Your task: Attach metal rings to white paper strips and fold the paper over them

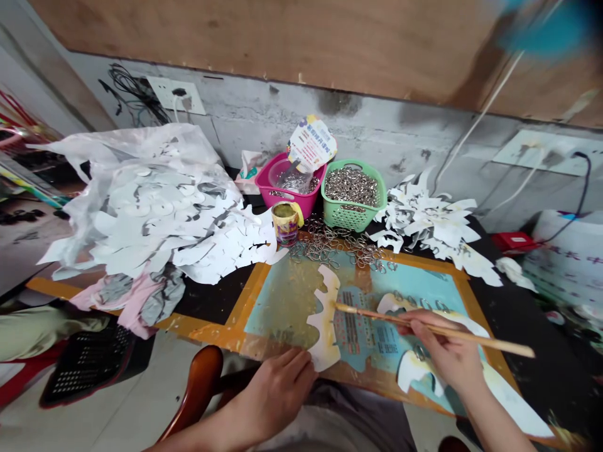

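Observation:
My right hand (pixel 447 348) grips a long wooden-handled paintbrush (pixel 494 342). Its bristles touch the right edge of a white cut-out piece (pixel 325 336) with a scalloped left side and yellowish smears. Closed fingers of my left hand (pixel 281 384) hold that piece by its lower end at the board's near edge. Beneath lies a blue, tape-edged board (pixel 273 307). More white cut-outs (pixel 506 392) rest under and beside my right hand, some with metal rings (pixel 441 306) on them. A stained cup (pixel 285 231) stands at the board's back edge.
Loose metal rings (pixel 330 245) lie scattered before a green basket (pixel 351 216) full of them and a pink basket (pixel 301 204). White cut-outs (pixel 141 220) pile up at left, partly in a plastic bag; another pile (pixel 438 223) sits right. A chair arm (pixel 200 383) is near my left forearm.

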The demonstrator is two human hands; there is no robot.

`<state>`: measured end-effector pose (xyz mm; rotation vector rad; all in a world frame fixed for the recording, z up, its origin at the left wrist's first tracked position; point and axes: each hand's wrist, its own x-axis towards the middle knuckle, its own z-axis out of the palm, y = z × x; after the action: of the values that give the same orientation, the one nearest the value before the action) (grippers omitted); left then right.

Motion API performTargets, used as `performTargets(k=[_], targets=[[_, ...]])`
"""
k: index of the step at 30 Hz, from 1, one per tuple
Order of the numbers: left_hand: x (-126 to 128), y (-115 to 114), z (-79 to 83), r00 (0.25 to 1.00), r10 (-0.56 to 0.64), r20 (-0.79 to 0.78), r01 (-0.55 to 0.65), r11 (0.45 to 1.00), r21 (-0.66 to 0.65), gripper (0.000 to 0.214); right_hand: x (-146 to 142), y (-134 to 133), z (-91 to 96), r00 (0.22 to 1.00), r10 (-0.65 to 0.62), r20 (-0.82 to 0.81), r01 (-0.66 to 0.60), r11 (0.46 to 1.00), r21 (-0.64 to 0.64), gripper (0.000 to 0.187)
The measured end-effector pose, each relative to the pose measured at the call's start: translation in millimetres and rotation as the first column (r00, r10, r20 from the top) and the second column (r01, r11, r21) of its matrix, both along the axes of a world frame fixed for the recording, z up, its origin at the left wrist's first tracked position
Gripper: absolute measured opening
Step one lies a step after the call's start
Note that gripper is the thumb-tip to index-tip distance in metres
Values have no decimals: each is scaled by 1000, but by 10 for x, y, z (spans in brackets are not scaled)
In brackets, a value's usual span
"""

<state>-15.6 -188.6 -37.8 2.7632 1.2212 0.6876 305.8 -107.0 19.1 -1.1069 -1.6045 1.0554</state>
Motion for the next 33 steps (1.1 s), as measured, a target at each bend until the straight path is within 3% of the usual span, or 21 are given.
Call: performTargets(k=[3, 6, 10, 14, 17, 20, 24, 28, 33], targets=[[-4, 3, 6, 1000, -9, -2, 9, 1000, -4, 15, 28, -14, 0, 994, 110, -4, -110, 993, -38, 18], [-10, -6, -25, 1000, -15, -11, 15, 1000, -15, 13, 64, -36, -32, 997, 48, -64, -52, 997, -61, 19], [-15, -18, -60, 1000, -6, -6, 6, 1000, -12, 12, 91, -87, -102, 984, 142, -109, -155, 980, -121, 21], [-15, -8, -28, 1000, -6, -7, 6, 1000, 3, 11, 79, -176, -171, 985, 21, -172, -42, 992, -119, 21], [-10, 3, 6, 1000, -6, -12, 6, 1000, 10, 12, 48, -246, -213, 984, 23, -179, -58, 979, -197, 24], [-7, 0, 13, 1000, -7, -20, 7, 1000, 5, 13, 48, -281, -250, 978, -42, -205, -3, 977, -212, 23], [-17, -22, -14, 999, -8, -45, 8, 1000, 6, 11, 128, -304, -268, 982, -17, -188, -30, 970, -242, 22], [-27, -35, -62, 999, 1, -39, 0, 1000, 21, 9, 197, -345, -272, 949, -152, -276, 103, 977, -185, 18], [-26, -29, -79, 1000, 3, -18, -2, 998, 58, 11, 197, -357, -299, 960, -126, -249, 87, 983, -164, 22]])
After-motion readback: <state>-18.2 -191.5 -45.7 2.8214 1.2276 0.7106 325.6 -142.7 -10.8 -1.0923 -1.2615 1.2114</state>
